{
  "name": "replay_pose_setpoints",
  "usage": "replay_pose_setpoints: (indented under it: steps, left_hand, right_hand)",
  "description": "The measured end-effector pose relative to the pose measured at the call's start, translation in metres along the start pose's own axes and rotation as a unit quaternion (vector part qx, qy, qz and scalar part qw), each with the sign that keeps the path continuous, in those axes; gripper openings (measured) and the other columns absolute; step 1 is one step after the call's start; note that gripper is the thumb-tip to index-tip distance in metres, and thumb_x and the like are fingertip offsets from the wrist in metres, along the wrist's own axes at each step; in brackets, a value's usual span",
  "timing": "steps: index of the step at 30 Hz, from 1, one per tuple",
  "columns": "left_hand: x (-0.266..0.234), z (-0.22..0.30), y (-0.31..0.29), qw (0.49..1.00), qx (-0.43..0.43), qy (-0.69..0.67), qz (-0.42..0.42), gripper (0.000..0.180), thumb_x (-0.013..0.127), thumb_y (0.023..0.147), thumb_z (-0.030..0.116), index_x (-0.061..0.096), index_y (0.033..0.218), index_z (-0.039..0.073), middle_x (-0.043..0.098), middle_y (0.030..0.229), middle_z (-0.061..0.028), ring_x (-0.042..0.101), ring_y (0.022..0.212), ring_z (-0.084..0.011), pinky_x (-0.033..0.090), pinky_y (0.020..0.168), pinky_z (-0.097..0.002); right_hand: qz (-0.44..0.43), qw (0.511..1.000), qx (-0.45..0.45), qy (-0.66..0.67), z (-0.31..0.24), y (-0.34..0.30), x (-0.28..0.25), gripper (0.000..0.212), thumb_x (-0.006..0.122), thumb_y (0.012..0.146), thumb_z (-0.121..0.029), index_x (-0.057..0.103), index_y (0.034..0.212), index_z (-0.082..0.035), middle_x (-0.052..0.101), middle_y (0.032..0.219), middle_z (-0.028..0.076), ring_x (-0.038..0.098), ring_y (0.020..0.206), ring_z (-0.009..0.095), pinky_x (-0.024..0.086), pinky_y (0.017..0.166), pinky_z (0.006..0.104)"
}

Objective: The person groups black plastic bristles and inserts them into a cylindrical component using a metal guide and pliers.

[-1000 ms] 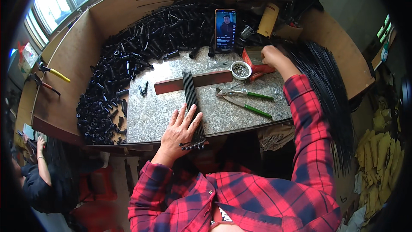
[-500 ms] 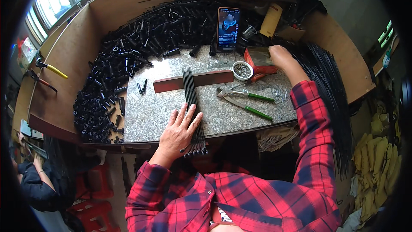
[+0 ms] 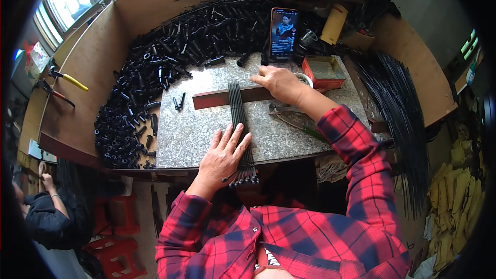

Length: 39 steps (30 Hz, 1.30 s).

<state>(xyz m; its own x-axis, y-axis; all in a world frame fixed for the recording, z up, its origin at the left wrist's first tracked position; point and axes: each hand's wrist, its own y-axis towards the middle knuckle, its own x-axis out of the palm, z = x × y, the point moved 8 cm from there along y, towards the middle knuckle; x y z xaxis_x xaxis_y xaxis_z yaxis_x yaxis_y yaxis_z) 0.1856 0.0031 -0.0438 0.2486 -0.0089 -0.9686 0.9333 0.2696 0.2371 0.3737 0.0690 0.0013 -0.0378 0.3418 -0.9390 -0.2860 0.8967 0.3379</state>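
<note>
My left hand (image 3: 221, 156) lies flat with fingers stretched over a narrow bundle of thin black rods (image 3: 237, 111). The rods lie side by side, with small silvery ends past the table's near edge. Beneath their far part runs a dark reddish bar (image 3: 212, 100) across the stone-patterned board (image 3: 181, 139). My right hand (image 3: 281, 83) hovers over the bar's right part, fingers drawn together toward the rods; what it holds, if anything, I cannot make out. It partly hides a small white bowl (image 3: 307, 78). Under the right forearm, green-handled pincers (image 3: 292, 116) are partly covered.
Black tubular parts (image 3: 181, 41) heap along the back and left. A phone (image 3: 283, 33) stands at the back, left of a red box (image 3: 324, 74). Long black rods (image 3: 395, 98) hang over the right edge. A person (image 3: 51, 206) works at far left.
My right hand has come left from beside the red box to near the rods' far end, its forearm now over the pincers. My left hand stays on the bundle. The view has shifted slightly.
</note>
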Motion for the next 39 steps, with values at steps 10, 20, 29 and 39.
replay_pose_setpoints:
  steps: [10,20,29,39]
  left_hand:
    - [0.003,-0.003,0.0,1.0,-0.009,0.009,-0.003,0.063,0.052,0.08,0.012,0.038,0.141,0.011,0.033,0.147,-0.0185,0.031,0.136,-0.0386,0.023,0.111,-0.0511]
    - [0.004,-0.003,0.0,1.0,-0.007,-0.004,0.0,0.06,0.049,0.082,0.011,0.038,0.141,0.009,0.032,0.147,-0.0185,0.028,0.138,-0.0355,0.022,0.112,-0.0499]
    - [0.005,-0.003,-0.001,1.0,-0.004,-0.001,0.001,0.059,0.047,0.083,0.012,0.037,0.141,0.008,0.032,0.147,-0.0181,0.028,0.138,-0.0359,0.023,0.111,-0.0495]
    - [0.006,-0.003,-0.001,1.0,-0.004,-0.001,-0.002,0.059,0.046,0.083,0.011,0.036,0.142,0.008,0.033,0.147,-0.0178,0.029,0.138,-0.0352,0.024,0.111,-0.0493]
  right_hand:
    - [-0.016,0.999,-0.015,-0.036,-0.009,0.008,0.01,0.032,0.053,0.08,-0.007,0.064,0.11,-0.01,0.058,0.092,0.01,0.061,0.091,0.026,0.052,0.076,0.0359]
    - [-0.005,1.0,0.0,-0.027,-0.004,0.006,0.012,0.03,0.053,0.08,-0.007,0.065,0.108,-0.009,0.058,0.091,0.011,0.061,0.089,0.026,0.053,0.074,0.0363]
    - [0.018,0.999,-0.024,-0.03,-0.007,0.005,0.011,0.03,0.053,0.081,-0.007,0.065,0.108,-0.009,0.058,0.09,0.01,0.061,0.088,0.026,0.053,0.074,0.0356]
    - [0.017,0.999,-0.01,-0.038,-0.004,0.004,0.013,0.03,0.054,0.081,-0.008,0.066,0.108,-0.01,0.058,0.091,0.01,0.061,0.089,0.025,0.053,0.075,0.0346]
